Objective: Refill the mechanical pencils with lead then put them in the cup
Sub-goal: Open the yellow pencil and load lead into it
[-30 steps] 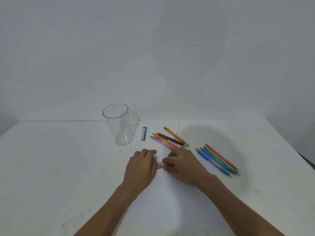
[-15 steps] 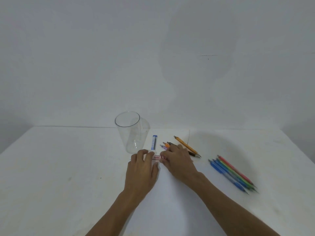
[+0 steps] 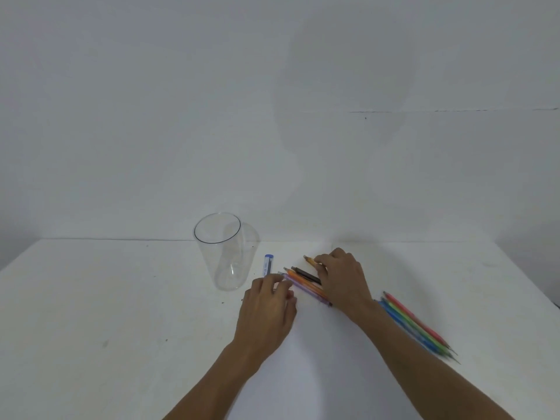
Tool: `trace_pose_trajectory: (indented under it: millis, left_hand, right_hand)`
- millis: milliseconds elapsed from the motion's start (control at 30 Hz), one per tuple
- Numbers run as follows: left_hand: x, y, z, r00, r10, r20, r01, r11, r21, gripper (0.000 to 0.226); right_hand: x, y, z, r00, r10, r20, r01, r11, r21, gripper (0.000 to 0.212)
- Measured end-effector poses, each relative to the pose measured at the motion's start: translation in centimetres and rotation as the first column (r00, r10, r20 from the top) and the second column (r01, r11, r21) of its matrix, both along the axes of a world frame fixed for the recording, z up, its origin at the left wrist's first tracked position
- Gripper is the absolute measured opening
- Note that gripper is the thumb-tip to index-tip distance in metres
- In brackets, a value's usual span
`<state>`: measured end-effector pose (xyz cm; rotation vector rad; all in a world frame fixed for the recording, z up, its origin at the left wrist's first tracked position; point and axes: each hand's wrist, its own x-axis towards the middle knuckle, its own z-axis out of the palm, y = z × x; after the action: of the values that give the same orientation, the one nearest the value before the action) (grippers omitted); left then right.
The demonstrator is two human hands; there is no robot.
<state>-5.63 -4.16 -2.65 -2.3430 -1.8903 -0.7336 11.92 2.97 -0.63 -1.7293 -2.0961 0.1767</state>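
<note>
In the head view, your tall clear plastic cup (image 3: pixel 222 253) stands upright on the white bench (image 3: pixel 91 298), left of centre and close to the bench's far edge. Through its clear side you see only the bench and the pale grey wall (image 3: pixel 272 116) behind it. All the pencils in view lie outside it.

Just right of the cup lies a small clear lead tube with a blue cap (image 3: pixel 267 265), cap toward the far edge, with a thin dark streak inside.

At centre frame four pencils lie side by side, slanting from upper left to lower right. Farthest back is a yellow-orange mechanical pencil (image 3: pixel 309 260), then a black mechanical pencil (image 3: pixel 306 274), an orange mechanical pencil (image 3: pixel 303 281) and a purple mechanical pencil (image 3: pixel 306 291). Your right grip (image 3: pixel 342 280) covers their lower-right ends. Its fingertips curl round the yellow-orange mechanical pencil, whose blunt end sticks out to the left of them.

Your left grip (image 3: pixel 266 310) sits just below and left of that row, knuckles up and fingers curled, with its fingertips beside the upper-left end of the purple mechanical pencil. It is blurred, so you cannot tell whether it holds anything.

At the right of the frame, a bundle of red, green and blue mechanical pencils (image 3: pixel 415 325) lies on the bench with the tips toward the lower right. It is just beyond your right forearm and well apart from the cup.
</note>
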Motion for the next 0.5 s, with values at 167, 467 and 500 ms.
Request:
trace_pose_trajectory:
  millis: [167, 467, 500]
  left_hand:
    - [1.0, 1.7, -0.1, 1.0, -0.028, -0.005, 0.028, 0.999, -0.04, 0.039]
    - [1.2, 2.6, -0.5, 0.996, -0.082, 0.026, 0.083, 0.996, -0.023, 0.039]
    - [1.2, 2.6, -0.4, 0.995, -0.089, 0.047, 0.09, 0.996, -0.022, 0.04]
  right_hand:
    - [0.6, 1.3, 0.6, 0.997, -0.035, 0.07, 0.04, 0.996, -0.076, 0.028]
    - [0.6, 2.0, 0.3, 1.0, -0.007, 0.028, 0.01, 0.993, -0.116, 0.025]
    - [0.7, 2.0, 0.5, 1.0, -0.007, 0.012, 0.008, 0.994, -0.112, 0.025]
